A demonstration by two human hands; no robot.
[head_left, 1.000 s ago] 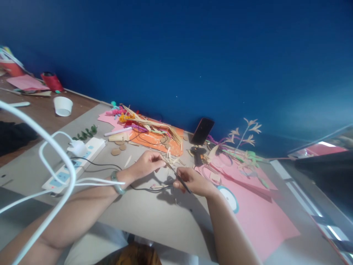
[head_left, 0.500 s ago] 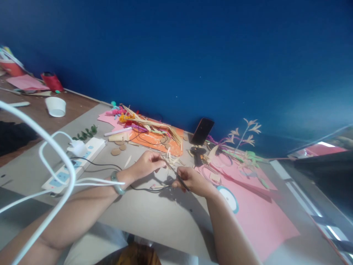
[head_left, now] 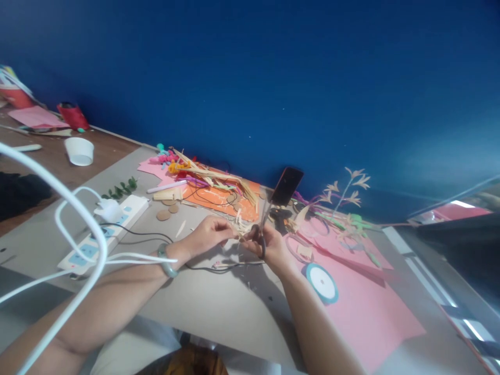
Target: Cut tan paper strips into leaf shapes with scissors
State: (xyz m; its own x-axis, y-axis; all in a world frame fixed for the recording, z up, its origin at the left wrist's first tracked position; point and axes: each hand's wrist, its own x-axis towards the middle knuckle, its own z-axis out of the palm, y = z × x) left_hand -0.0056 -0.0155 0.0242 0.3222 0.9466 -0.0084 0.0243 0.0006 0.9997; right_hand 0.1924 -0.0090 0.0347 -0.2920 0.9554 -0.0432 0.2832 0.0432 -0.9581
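Note:
My left hand is closed in a pinch on a small straw-coloured strip, just above the grey table. A pair of scissors with dark handles is in my right hand, the blades pointing up and away. My right fingertips come close to the strip's right end; whether they grip it I cannot tell. Pale shavings lie right behind the hands. Below the hands a thin black cable crosses the table.
A white power strip with a plug and white cables stands left. A phone leans near the blue wall. Behind are an orange sheet and craft strips. To the right lie pink paper, a ribbon spool and a husk flower.
The scissors have swung from pointing left at the strip to pointing upward. My right hand has turned and its fingers have come nearer to the strip. My left hand has barely moved.

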